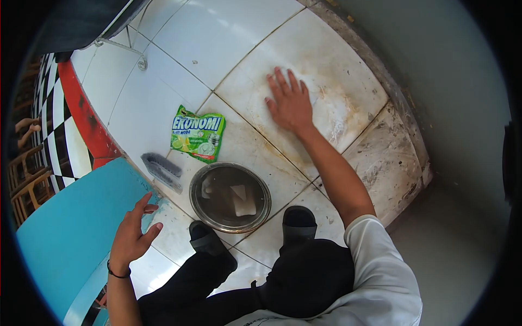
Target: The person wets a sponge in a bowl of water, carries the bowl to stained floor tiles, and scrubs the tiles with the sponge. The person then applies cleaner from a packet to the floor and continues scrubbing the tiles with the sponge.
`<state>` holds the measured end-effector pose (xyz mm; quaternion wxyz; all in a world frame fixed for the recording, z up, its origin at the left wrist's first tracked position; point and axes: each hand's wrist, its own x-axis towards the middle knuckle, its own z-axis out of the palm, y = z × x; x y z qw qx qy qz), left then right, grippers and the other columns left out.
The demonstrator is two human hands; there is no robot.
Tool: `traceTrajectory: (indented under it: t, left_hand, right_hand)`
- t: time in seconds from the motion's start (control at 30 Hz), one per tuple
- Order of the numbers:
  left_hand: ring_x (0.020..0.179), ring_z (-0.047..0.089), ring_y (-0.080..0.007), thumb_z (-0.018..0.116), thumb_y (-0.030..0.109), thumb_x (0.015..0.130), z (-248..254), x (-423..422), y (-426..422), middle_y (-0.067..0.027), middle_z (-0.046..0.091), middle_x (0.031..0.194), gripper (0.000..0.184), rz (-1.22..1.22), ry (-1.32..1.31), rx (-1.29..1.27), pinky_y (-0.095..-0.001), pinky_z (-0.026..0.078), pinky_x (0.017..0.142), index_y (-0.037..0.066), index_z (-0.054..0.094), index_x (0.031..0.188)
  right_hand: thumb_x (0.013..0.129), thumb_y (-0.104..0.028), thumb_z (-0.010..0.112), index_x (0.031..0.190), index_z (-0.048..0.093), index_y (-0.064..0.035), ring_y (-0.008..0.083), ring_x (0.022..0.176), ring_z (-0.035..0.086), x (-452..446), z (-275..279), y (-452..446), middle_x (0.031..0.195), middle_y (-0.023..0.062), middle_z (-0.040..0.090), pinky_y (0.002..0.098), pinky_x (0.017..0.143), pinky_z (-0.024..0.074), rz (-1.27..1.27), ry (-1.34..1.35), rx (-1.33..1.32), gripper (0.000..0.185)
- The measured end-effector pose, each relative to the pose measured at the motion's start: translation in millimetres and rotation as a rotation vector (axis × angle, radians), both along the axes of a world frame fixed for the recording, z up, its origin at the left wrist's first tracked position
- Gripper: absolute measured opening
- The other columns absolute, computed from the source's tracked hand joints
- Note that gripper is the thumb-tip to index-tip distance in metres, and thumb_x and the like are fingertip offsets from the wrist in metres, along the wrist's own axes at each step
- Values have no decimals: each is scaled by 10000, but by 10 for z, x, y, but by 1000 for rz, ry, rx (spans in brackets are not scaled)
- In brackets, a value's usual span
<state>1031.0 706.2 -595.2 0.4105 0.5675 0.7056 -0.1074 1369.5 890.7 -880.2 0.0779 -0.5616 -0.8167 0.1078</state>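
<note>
Evidently, murky liquid and pale shapes within round basin, green packet just beyond, right hand spread on stained tile near wall, left hand raised, fingers parted.

A tiled interior, perhaps a home or a small eatery; which of the two is unclear. White floor tiles meet a plain grey wall, while black-and-white checks, red edging and slatted wooden furniture show at the left. An EKONOMI cleaner packet suits either.
</note>
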Motion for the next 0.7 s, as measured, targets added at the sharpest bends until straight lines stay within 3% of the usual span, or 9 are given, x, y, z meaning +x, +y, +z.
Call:
traceTrajectory:
  t: [0.1, 0.2, 0.27, 0.33, 0.4, 0.53, 0.57, 0.6, 0.7]
  left_hand:
    - [1135, 599, -304, 724, 137, 838, 30, 95, 82, -120, 662, 1197, 710, -18, -19, 47, -412, 439, 997, 85, 394, 1464]
    - [1143, 597, -303, 724, 127, 837, 75, 126, 98, -128, 659, 1199, 713, -53, -16, 78, -413, 439, 996, 88, 394, 1467]
    - [1145, 596, -303, 724, 123, 836, 70, 113, 77, -133, 657, 1200, 714, -88, -3, 83, -415, 439, 994, 87, 393, 1468]
    - [1145, 596, -303, 724, 121, 835, 33, 76, 73, -138, 656, 1201, 716, -124, 11, 87, -417, 440, 991, 85, 392, 1469]
    - [1117, 608, -310, 703, 160, 870, -76, 50, 64, -143, 656, 1198, 683, -153, -38, 89, -418, 442, 978, 83, 387, 1471]
    - [1083, 626, -323, 678, 237, 907, -360, -57, -73, -161, 658, 1180, 643, -217, -106, 119, -425, 456, 933, 74, 392, 1459]
    - [1076, 630, -325, 672, 258, 914, -401, -89, -153, -168, 658, 1174, 637, -263, -99, 121, -427, 459, 920, 70, 394, 1455]
    - [1076, 631, -324, 670, 255, 917, -412, -122, -245, -163, 658, 1176, 634, -261, -91, 104, -427, 461, 928, 70, 393, 1456]
    - [1077, 631, -324, 669, 257, 922, -464, -211, -464, -154, 659, 1176, 628, -252, -84, 40, -427, 466, 941, 70, 395, 1455]
  right_hand:
    - [937, -135, 459, 1489, 405, -172, 284, 1484, 240, -156, 97, -961, 1610, 36, 277, 517, 1183, 230, 278, 98, -163, 556]
    - [900, -73, 463, 1501, 388, -207, 281, 1492, 229, 235, 30, -1331, 1614, 40, 272, 519, 1187, 220, 382, 133, -210, 620]
    - [898, -50, 461, 1509, 373, -256, 290, 1498, 214, 651, 102, -1201, 1621, 42, 255, 539, 1184, 212, 197, -33, -190, 651]
    - [940, -107, 484, 1486, 389, -368, 407, 1482, 199, 1097, 174, -1001, 1618, 116, 231, 604, 1168, 198, -150, -265, -90, 613]
    - [973, -289, 551, 1465, 409, -418, 412, 1349, 380, 1535, 102, -924, 1585, 149, 286, 579, 1037, 347, -217, -261, 92, 528]
    - [952, -312, 590, 1493, 409, -300, 380, 1162, 486, 1567, 25, -954, 1418, 204, 436, 525, 943, 392, -254, -249, 41, 571]
    - [933, -285, 628, 1497, 403, -188, 384, 1124, 499, 1441, 62, -964, 1346, 223, 473, 498, 939, 396, -292, -234, 133, 615]
    - [919, -268, 647, 1493, 406, -164, 383, 1108, 503, 1315, 97, -1014, 1334, 224, 482, 490, 925, 399, -243, -112, 205, 631]
    - [839, -244, 720, 1459, 451, -150, 355, 1030, 516, 328, 934, -1387, 1291, 219, 511, 461, 856, 406, 98, 258, 172, 682]
